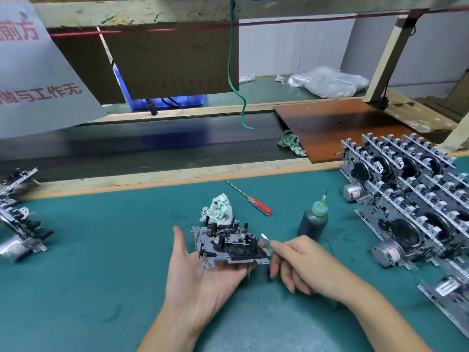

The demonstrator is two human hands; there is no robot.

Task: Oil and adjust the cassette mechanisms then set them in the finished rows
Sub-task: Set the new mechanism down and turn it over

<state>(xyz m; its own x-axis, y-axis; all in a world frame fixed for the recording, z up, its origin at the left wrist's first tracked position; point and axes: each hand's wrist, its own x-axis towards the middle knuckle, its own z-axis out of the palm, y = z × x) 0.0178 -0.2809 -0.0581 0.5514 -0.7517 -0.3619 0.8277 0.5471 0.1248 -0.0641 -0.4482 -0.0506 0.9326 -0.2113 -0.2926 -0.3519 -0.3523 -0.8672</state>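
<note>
Left hand (200, 273) palm up, fingers straight, thumb raised; a cassette mechanism (229, 243) lies flat across the palm and fingers, above the green mat (101, 250). Right hand (299, 262) pinches a thin metal tool (265, 238) between thumb and forefinger, remaining fingers curled under. Tool tip sits just beside the mechanism's right end; contact uncertain, the tip is too small to judge.

Just behind the mechanism: a crumpled patterned rag (219, 208) on the mat. Right of it, a red-handled screwdriver (250, 198) lying flat. Near the right hand, a dark oil bottle (313, 219) with a green nozzle, upright.

Far right: rows of mechanisms (411, 189), stacked leaning, motors facing out. Far left edge: a few more mechanisms (17, 224), blurred.

Beyond the mat: a dark conveyor belt (152, 146), a brown board (342, 128) with a second rag (291, 143) at its corner, a green wire (234, 72) hanging from above.
</note>
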